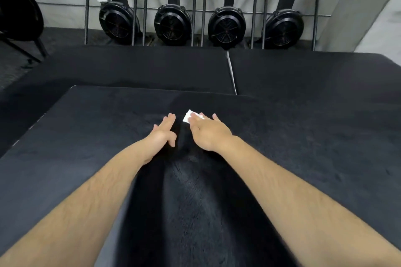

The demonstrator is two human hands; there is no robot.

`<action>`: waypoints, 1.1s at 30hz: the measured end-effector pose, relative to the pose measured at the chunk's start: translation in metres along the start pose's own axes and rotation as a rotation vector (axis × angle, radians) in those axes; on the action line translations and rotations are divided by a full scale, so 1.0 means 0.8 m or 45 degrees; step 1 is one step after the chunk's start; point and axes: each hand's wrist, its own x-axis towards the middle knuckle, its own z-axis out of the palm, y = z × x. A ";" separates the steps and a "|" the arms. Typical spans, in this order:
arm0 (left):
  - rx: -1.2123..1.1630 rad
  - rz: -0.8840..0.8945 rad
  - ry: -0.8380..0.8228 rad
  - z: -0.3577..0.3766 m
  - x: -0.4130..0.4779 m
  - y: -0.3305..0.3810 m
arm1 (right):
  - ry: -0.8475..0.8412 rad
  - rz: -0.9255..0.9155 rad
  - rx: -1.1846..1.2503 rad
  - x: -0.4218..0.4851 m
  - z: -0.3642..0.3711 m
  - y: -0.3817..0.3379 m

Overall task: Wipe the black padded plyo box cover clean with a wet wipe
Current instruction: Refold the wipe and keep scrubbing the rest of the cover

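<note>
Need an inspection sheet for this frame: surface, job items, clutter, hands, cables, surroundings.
Surface: black padded plyo box cover, textured; a darker band runs between the forearms, damp or shadow cannot tell.
Job's things: white wet wipe lies on the cover, mostly under the right hand's fingers.
Clutter: nothing seen.
Hands: left hand rests flat on the cover, fingers straight, holding nothing; right hand presses the wet wipe with straight fingers.
Cables: nothing seen.
Surroundings: more black padded boxes behind; four upright rowing machines against a grey wall; black chair far left.
</note>
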 end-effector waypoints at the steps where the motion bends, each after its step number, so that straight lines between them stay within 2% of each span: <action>1: -0.005 0.015 0.006 -0.001 0.002 -0.006 | 0.042 0.050 0.025 -0.006 0.002 -0.007; 3: -0.032 0.032 -0.037 -0.003 0.001 -0.005 | 0.101 -0.041 0.097 -0.026 0.017 -0.041; 6: 0.131 0.029 -0.039 0.002 0.006 0.010 | -0.039 -0.177 0.140 -0.044 0.023 -0.056; 10: 0.036 0.054 0.007 0.006 0.000 0.008 | 0.029 0.054 0.089 -0.036 0.006 -0.035; 12: -0.048 0.055 0.033 0.007 -0.007 0.001 | 0.067 0.000 0.153 -0.052 0.018 -0.065; 15: -0.069 0.049 0.099 0.014 -0.014 0.012 | -0.020 -0.169 -0.013 -0.081 0.041 -0.087; 20: 0.207 0.178 0.116 0.017 -0.035 -0.004 | 0.029 0.070 -0.043 -0.079 0.024 -0.049; 25: 0.381 0.310 0.118 0.023 -0.062 -0.038 | -0.049 -0.097 -0.101 -0.113 0.040 -0.072; 28: 0.469 0.386 0.148 0.020 -0.073 -0.049 | 0.003 0.055 -0.075 -0.097 0.024 -0.052; 30: 0.459 0.403 0.138 0.021 -0.084 -0.054 | -0.004 0.075 -0.091 -0.105 0.032 -0.073; 33: 0.369 0.367 0.126 0.023 -0.095 -0.056 | -0.044 -0.100 -0.125 -0.144 0.053 -0.105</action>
